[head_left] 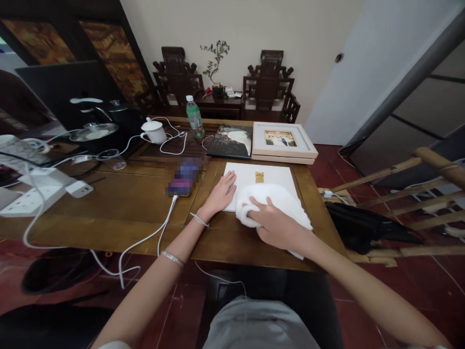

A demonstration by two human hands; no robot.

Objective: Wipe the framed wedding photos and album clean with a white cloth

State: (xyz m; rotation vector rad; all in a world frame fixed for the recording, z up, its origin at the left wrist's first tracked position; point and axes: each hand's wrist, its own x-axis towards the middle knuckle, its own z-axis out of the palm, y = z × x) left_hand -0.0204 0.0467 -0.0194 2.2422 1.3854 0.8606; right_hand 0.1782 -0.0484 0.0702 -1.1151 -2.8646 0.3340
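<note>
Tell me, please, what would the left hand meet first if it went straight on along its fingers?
Beyond the far edge of the white board, the left hand would probably meet the dark picture first, near its right end; depth is hard to judge.

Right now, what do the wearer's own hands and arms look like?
Left hand: ungloved, thin pale bracelet at the wrist, silver-coloured bangle farther up the bare forearm; pale sleeve edge at frame bottom. Right hand: ungloved, forearm bare, no bracelet visible.
</note>
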